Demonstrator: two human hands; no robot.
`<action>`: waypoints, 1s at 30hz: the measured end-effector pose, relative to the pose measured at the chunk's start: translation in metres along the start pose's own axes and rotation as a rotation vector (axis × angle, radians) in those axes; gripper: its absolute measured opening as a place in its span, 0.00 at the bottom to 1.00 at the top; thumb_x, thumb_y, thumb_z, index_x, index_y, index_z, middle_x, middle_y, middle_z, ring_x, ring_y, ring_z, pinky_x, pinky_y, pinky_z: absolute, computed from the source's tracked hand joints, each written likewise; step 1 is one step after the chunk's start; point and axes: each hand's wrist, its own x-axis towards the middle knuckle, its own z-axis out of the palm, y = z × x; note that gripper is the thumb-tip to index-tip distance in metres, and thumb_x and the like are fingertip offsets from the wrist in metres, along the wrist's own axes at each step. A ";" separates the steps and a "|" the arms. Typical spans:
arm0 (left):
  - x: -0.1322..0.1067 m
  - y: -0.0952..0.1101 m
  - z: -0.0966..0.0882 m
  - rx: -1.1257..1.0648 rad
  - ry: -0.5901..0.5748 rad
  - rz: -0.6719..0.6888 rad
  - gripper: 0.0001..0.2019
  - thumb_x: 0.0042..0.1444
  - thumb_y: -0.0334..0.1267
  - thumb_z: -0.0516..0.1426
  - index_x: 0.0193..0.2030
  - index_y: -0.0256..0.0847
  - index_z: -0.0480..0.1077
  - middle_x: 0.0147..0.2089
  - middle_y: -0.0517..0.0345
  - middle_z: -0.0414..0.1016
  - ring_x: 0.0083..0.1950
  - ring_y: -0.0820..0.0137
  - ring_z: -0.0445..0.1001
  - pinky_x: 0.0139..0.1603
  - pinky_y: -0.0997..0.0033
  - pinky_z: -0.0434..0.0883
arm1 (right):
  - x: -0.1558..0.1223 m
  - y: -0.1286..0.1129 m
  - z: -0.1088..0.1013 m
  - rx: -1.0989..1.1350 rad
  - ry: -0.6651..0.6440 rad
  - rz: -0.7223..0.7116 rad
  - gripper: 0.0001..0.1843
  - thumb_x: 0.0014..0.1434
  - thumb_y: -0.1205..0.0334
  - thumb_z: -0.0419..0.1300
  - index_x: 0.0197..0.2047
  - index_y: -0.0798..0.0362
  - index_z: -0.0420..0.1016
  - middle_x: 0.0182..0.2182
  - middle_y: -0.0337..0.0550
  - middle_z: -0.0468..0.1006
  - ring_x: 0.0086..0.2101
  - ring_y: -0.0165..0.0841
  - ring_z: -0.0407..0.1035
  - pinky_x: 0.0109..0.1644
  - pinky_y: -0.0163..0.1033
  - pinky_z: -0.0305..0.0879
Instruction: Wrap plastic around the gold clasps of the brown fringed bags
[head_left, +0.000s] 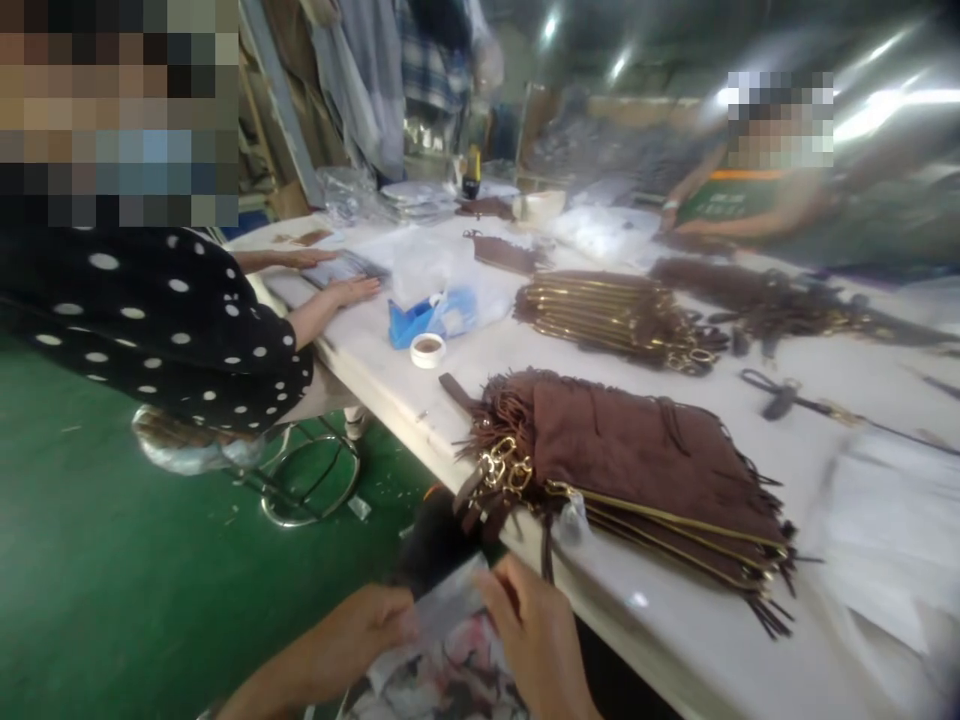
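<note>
Low in the head view, my left hand (pixel 367 630) and my right hand (pixel 536 625) pinch a thin, see-through plastic bag (pixel 450 600) from its two sides, just off the table's front edge. Below it lies something with a pink, white and dark pattern (pixel 450 675), seen partly through the plastic. Whether it is inside the bag or behind it I cannot tell. Closest to my hands on the table is a stack of brown fringed pouches (pixel 622 430) with gold zips and gold clasps. A small clear plastic piece (pixel 575 518) hangs at its front.
On the white table (pixel 375 370) stand a blue tape dispenser (pixel 416 318) and a tape roll (pixel 428 350). More brown pouches (pixel 600 310) lie behind. A co-worker in a dotted top (pixel 150 310) works at left; another person (pixel 750 200) is across. A stool (pixel 311 480) stands on the green floor.
</note>
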 end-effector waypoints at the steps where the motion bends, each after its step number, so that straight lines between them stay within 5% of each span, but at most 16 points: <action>1: 0.006 0.000 0.000 -0.104 -0.009 0.032 0.21 0.53 0.54 0.62 0.37 0.34 0.72 0.36 0.55 0.73 0.36 0.68 0.68 0.34 0.74 0.60 | 0.003 -0.002 0.004 -0.019 0.004 -0.003 0.22 0.65 0.45 0.51 0.26 0.51 0.65 0.21 0.33 0.69 0.23 0.28 0.63 0.28 0.33 0.51; 5: 0.039 0.004 0.011 -0.426 0.017 0.072 0.23 0.46 0.51 0.67 0.37 0.33 0.68 0.32 0.51 0.76 0.28 0.70 0.68 0.28 0.75 0.60 | 0.010 0.004 0.009 0.000 0.018 0.039 0.21 0.65 0.45 0.50 0.29 0.50 0.68 0.22 0.35 0.73 0.24 0.30 0.66 0.29 0.33 0.56; 10: 0.053 0.000 0.011 -0.354 0.158 0.086 0.18 0.47 0.48 0.66 0.28 0.33 0.70 0.24 0.56 0.71 0.24 0.73 0.63 0.23 0.76 0.55 | 0.019 0.029 0.019 -0.019 0.201 0.194 0.22 0.65 0.45 0.48 0.50 0.52 0.71 0.41 0.48 0.80 0.35 0.38 0.76 0.40 0.39 0.68; 13: 0.045 -0.007 0.001 -0.340 0.194 0.084 0.17 0.48 0.48 0.65 0.29 0.33 0.71 0.25 0.57 0.72 0.25 0.73 0.64 0.24 0.76 0.56 | 0.029 0.037 0.035 -0.082 0.244 0.215 0.26 0.62 0.42 0.53 0.53 0.54 0.71 0.48 0.54 0.78 0.45 0.46 0.74 0.48 0.45 0.67; 20: 0.031 -0.032 -0.024 -0.325 0.252 0.046 0.18 0.50 0.49 0.65 0.31 0.33 0.71 0.27 0.56 0.71 0.27 0.72 0.65 0.26 0.75 0.58 | 0.052 0.033 0.058 0.024 0.237 0.231 0.23 0.61 0.42 0.54 0.42 0.54 0.74 0.36 0.50 0.81 0.37 0.43 0.75 0.41 0.43 0.68; 30: 0.033 -0.056 -0.043 -0.279 0.273 0.019 0.18 0.53 0.49 0.64 0.32 0.31 0.70 0.28 0.56 0.70 0.27 0.73 0.64 0.27 0.76 0.57 | 0.032 0.027 0.058 0.297 0.257 0.430 0.29 0.56 0.43 0.60 0.53 0.55 0.64 0.28 0.44 0.80 0.27 0.39 0.76 0.34 0.40 0.70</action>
